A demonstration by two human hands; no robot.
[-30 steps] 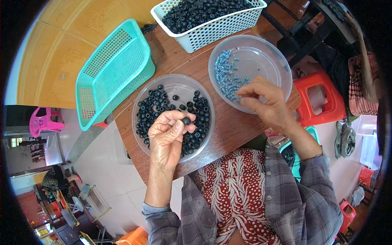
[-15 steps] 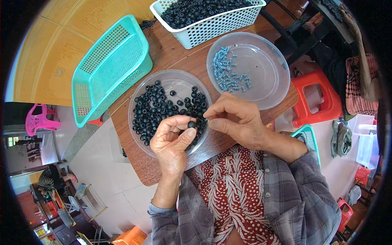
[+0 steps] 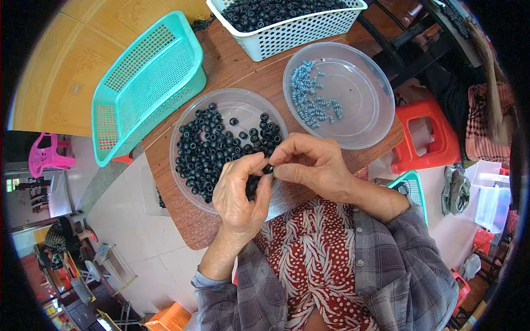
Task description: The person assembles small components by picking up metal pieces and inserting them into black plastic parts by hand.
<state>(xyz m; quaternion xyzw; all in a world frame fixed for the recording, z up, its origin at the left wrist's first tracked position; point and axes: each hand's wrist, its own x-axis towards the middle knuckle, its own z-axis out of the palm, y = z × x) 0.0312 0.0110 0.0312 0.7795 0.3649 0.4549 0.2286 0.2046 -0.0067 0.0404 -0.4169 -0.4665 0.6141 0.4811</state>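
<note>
My left hand (image 3: 241,190) pinches a small round black bead-like piece (image 3: 268,169) between thumb and forefinger. At that piece's right side, the thumb and forefinger of my right hand (image 3: 317,168) are pressed together. What they hold, if anything, is hidden. Both hands are over the near right rim of a round clear plastic tub (image 3: 180,124), which holds many more black pieces (image 3: 204,146) with holes in them. Behind my right hand stands a second clear tub (image 3: 369,113), with small bluish metal coil springs (image 3: 306,91) gathered on its left side.
A white perforated basket (image 3: 292,41) full of black pieces stands at the table's far side. An open turquoise basket (image 3: 144,83) is at the left. All rest on or by the brown wooden table (image 3: 193,234). A red stool (image 3: 428,138) is to the right.
My hands have come together: the fingertips of my right hand now meet the black piece in my left hand. Before, a small gap lay between them.
</note>
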